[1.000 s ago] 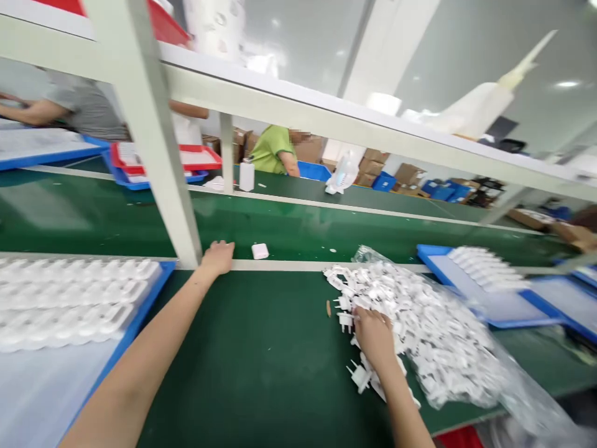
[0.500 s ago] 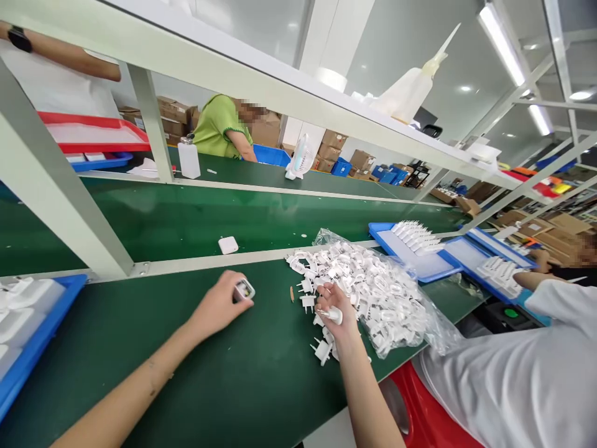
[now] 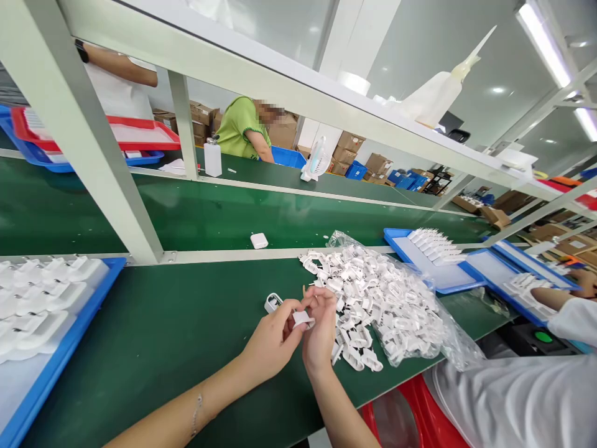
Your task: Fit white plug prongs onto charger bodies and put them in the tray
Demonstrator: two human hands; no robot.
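Note:
My left hand [image 3: 270, 339] and my right hand [image 3: 319, 326] meet over the green bench [image 3: 163, 330], fingers pinched together on a small white plug part [image 3: 302, 319]. A white charger housing [image 3: 273, 302] sticks up behind my left fingers; whether they grip it I cannot tell. Just right of my hands lies a heap of white plug parts [image 3: 373, 298] spilling from a clear plastic bag [image 3: 448, 336]. Another white housing [image 3: 259, 240] lies alone on the conveyor belt [image 3: 209, 218].
A blue tray of white parts [image 3: 41, 298] sits at the left. More blue trays [image 3: 424, 255] lie at the right, where a co-worker's sleeve [image 3: 522, 398] and hand [image 3: 581, 283] show. A white frame post [image 3: 93, 143] rises ahead. A person in green [image 3: 240, 127] works beyond a bottle [image 3: 212, 157].
My left hand came back from the belt edge with a housing and moved right. My right hand left the heap with a plug part. Both hands now meet.

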